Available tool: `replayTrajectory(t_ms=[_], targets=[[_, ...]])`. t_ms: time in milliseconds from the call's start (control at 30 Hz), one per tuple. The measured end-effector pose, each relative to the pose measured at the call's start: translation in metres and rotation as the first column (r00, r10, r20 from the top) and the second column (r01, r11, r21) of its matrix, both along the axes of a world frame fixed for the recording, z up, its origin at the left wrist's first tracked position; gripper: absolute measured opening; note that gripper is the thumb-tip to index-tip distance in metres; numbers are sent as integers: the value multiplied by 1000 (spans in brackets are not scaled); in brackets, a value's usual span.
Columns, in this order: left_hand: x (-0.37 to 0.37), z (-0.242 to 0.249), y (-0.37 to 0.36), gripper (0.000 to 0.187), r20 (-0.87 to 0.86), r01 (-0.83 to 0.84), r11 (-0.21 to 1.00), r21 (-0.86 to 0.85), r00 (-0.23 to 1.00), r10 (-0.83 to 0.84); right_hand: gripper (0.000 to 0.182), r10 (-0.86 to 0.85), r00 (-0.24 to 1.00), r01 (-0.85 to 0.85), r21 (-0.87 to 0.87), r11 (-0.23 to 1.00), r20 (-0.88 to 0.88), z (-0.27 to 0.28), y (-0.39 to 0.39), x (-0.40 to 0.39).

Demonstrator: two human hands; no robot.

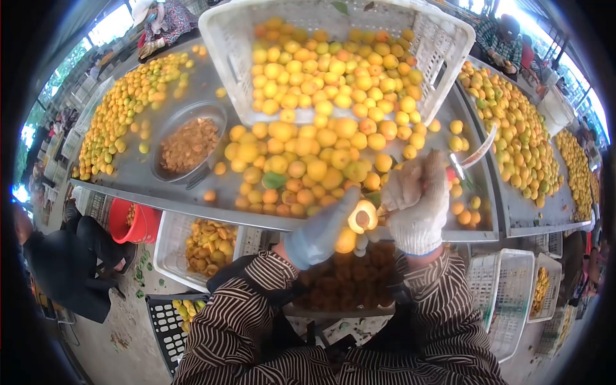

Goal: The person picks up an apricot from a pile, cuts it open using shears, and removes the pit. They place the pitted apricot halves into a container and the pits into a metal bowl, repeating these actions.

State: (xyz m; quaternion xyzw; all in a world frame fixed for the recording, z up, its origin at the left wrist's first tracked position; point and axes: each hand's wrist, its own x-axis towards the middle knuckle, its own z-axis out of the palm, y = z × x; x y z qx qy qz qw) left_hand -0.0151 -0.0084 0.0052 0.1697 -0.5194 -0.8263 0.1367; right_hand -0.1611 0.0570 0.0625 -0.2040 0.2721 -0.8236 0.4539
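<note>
Our gloved left hand [321,234] pinches a halved apricot [362,216], right hand [417,199] grips a knife [471,154]; blade slip risks cutting fingers.

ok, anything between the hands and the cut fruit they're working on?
Nothing visible. The left hand in a blue-grey glove holds the halved orange fruit directly; the right hand in a white knit glove is right against it from the other side.

The gloved left hand [319,232] holds a halved apricot [362,216] while the gloved right hand [417,204] works it with a knife [476,153] at the metal table's [192,192] near edge.
</note>
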Motion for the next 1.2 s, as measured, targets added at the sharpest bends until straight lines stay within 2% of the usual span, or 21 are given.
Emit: replayTrajectory(t_ms=[233,433,467,500,533,567,600,633,700,733,767,800,833,900,933,967,1000,1033,1067,1100,1200], targets=[[-6,12,12,69,74,-68,997,-22,995,69,42,-53,996,55,29,998,-70,-3,0,9],[-9,-17,22,50,70,-182,982,-46,980,185,36,-57,998,58,13,998,-38,-20,-3,15],[-18,-45,27,46,-120,-444,789,-425,891,437,35,-78,997,78,21,997,0,-24,-3,17],[-26,-58,27,41,-397,-650,387,-654,730,556,33,-98,995,98,20,995,35,-22,-6,19],[-27,-59,28,39,-403,-659,366,-657,717,568,32,-109,992,111,30,993,-63,-18,-6,23],[-28,-37,27,38,-396,-662,356,-659,708,584,31,-121,980,131,53,990,-155,-16,-3,28],[-15,-17,35,38,21,-466,807,-362,861,508,29,-137,977,148,56,987,-162,-24,-5,28],[-17,-24,34,38,16,-469,805,-363,861,508,29,-137,977,147,52,988,-166,-23,-7,26],[-21,-49,34,38,-353,-556,205,-806,728,588,29,-70,996,75,86,993,-59,-23,-8,24],[-21,-49,35,38,-349,-556,206,-805,726,593,28,-40,999,39,51,998,18,-25,-8,24],[-23,-49,36,38,-296,-573,331,-750,737,607,28,-37,999,36,55,998,19,-26,-7,26],[-24,-48,36,37,-244,-584,447,-678,752,613,28,-49,993,57,72,996,-108,-26,-5,27],[-27,-52,34,37,-243,-584,449,-677,752,612,28,-60,970,82,86,993,-234,-26,-4,30],[-33,-65,28,42,-473,-632,87,-770,656,588,29,-114,940,163,129,978,-321,-25,-3,32],[-30,-53,29,42,-464,-629,95,-772,659,591,22,-39,963,61,73,995,-267,-26,-1,25],[-23,-28,30,45,-193,-571,603,-557,795,574,17,40,977,-37,15,999,-210,-28,-1,22],[-17,-8,31,48,30,-394,911,-123,916,400,15,11,999,-9,64,998,-36,-18,0,28],[-12,4,30,48,58,-390,915,-103,916,397,9,39,999,-40,66,997,13,-27,-2,22],[-9,15,26,38,188,-279,957,-86,938,290,6,27,989,-24,26,999,-148,-35,-1,19],[-8,19,21,68,309,-165,985,-56,935,174,6,10,952,-17,-21,1000,-306,-42,-2,16],[-9,13,20,70,305,-188,982,-2,935,180,9,-25,925,9,-46,999,-380,-50,-6,15]])
